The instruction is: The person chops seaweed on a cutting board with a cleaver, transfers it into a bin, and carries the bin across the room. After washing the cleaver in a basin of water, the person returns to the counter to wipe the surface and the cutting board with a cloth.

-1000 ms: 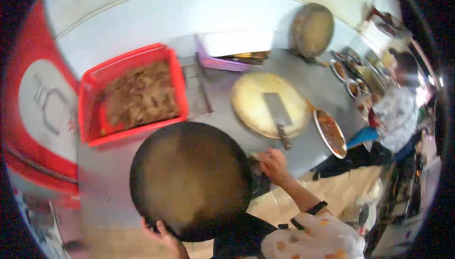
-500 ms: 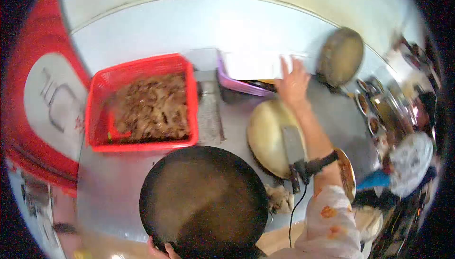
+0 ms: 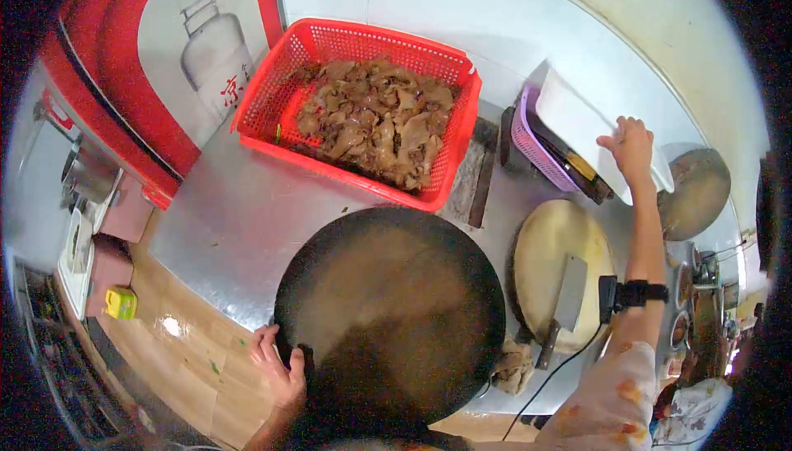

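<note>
My left hand [image 3: 280,366] is closed on the left rim of a large dark wok [image 3: 388,311], which is held in front of me, above the near side of the steel table. My right hand [image 3: 634,152] reaches out to the far right, its fingers curled on a white tray [image 3: 582,125]. That tray leans tilted over a purple basket [image 3: 540,154] with dark long-handled tools in it. Below my right forearm lies a round chopping board [image 3: 536,257], and a cleaver [image 3: 571,290] rests across it. A crumpled cloth [image 3: 515,366] sits beside the wok.
A red perforated basket [image 3: 355,172] full of sliced meat stands at the back of the steel table [image 3: 214,220]. Another round board [image 3: 697,195] leans on the wall at right. A yellow container [image 3: 121,303] is on the left. A cable hangs from my wrist strap.
My view has swung to the right and down. My right hand has gone from spread fingers at the white tray to gripping it. My left hand still grips the wok.
</note>
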Demonstrator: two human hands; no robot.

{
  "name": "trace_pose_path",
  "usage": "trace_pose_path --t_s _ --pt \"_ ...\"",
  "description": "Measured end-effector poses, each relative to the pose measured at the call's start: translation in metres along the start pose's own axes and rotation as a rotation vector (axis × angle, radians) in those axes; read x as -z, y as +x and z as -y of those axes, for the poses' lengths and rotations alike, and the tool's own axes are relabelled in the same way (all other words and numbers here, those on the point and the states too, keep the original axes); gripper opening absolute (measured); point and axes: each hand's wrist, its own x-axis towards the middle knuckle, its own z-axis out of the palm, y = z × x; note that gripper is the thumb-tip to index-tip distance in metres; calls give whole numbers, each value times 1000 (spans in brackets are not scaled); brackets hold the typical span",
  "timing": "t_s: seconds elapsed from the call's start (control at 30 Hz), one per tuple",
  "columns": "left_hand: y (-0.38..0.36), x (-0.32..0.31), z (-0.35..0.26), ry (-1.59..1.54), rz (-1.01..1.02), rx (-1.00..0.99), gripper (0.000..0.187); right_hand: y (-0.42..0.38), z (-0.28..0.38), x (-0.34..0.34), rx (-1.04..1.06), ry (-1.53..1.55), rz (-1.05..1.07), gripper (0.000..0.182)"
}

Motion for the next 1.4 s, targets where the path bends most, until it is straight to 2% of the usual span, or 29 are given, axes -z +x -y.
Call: trace_pose_path --t_s 0.03,0.07,0.13,0.27,0.33,0.4,0.43,0.47,0.53,0.57,0.63,0.8,0.87,0.9,1.0,1.1,1.2,1.23,1.3,1.33,1.4 --pt "5 -1 7 -50 -48 -40 47 -9 4 14 50 22 -137 47" --pt "15 2 9 -60 -31 -48 47 -19 11 29 40 5 -128 47" --pt "42 9 13 20 -103 -119 43 -41 37 66 54 278 -229 45" --pt "100 14 33 -30 -56 -247 37 -92 92 141 145 288 -224 40" --pt "125 15 43 -71 4 -367 34 -111 111 163 148 264 -169 36" --pt "142 11 58 -164 67 -373 31 -128 122 171 138 268 -140 32" --pt "152 -1 82 -13 25 -527 30 -136 123 171 119 275 -103 32" --pt "150 -6 92 -49 52 -565 30 -145 121 167 110 293 -74 31" --pt "155 -13 101 -45 111 -468 32 -156 119 147 106 245 -24 30" --pt "155 -14 91 -53 118 -481 32 -163 122 147 82 254 59 27" --pt "149 -14 73 183 89 -345 30 -175 128 128 40 248 116 26" --pt "143 -25 67 196 5 -440 24 -219 135 31 -43 262 245 24" --pt "143 -31 68 227 -31 -483 23 -226 132 6 -141 174 394 24" --pt "145 -34 73 245 -44 -509 24 -232 126 -5 -169 201 337 23" --pt "150 -30 93 285 -8 -537 31 -235 126 0 -194 180 344 23" --pt "151 -33 94 374 -71 -556 36 -236 120 2 -283 146 367 24" --pt "151 -41 130 396 -143 -522 33 -238 123 9 -317 150 328 27" --pt "151 -38 130 416 -147 -508 33 -238 124 15 -354 136 373 27" --pt "164 -40 115 129 19 -399 29 -241 124 19 -419 134 497 30" --pt "170 -44 105 143 12 -390 29 -242 124 20 -406 147 498 30" --pt "182 -58 78 -36 -42 -439 24 -248 125 26 -424 87 360 39"
